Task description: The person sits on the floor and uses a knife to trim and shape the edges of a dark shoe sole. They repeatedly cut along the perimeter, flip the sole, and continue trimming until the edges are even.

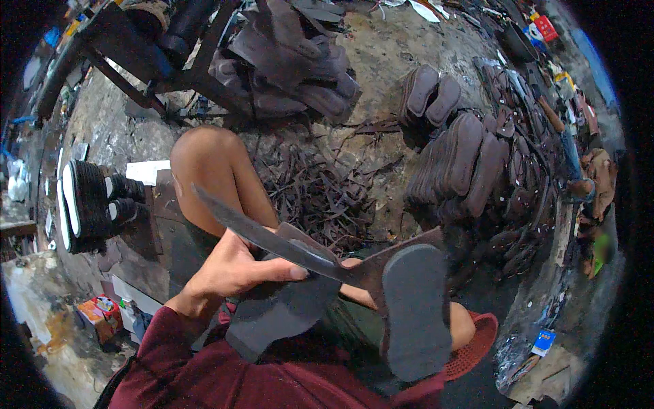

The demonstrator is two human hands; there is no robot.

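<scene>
My left hand (235,269) is closed, its thumb lying over a dark grey sole-shaped piece (276,317). A long, curved dark piece (272,242) runs above this thumb and tapers to a point near my left knee (211,163). Whether it is a blade or a cut strip, I cannot tell. To its right stands a grey shoe sole (415,310), backed by a brown sheet (381,276) that sticks out past its edge. Of my right hand (351,262) only a small bit of skin seems to show between the pieces; its fingers are hidden.
Dark cut strips (313,194) lie heaped ahead of my lap. Stacked brown soles (456,160) fill the right, with loose brown sheets (286,61) at the back. More soles (85,198) stand at left, below a dark metal frame (184,78). A red mesh item (480,347) sits near right.
</scene>
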